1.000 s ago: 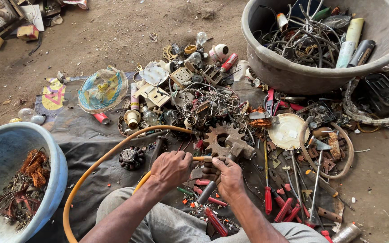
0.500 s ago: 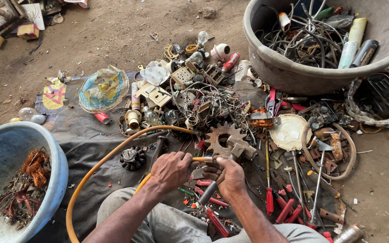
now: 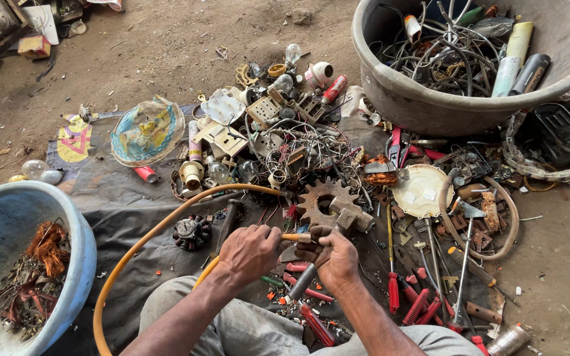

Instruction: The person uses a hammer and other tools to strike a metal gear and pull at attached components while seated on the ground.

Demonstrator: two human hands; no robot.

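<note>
Barely shifted since before: left hand point(image 3: 249, 252) clamped on orange hose point(image 3: 166, 227) end, right hand point(image 3: 332, 254) gripping tool point(image 3: 303, 281). Best kept steady, hose braced firmly.

Bare forearms, grey trousers point(image 3: 245, 326)
</note>
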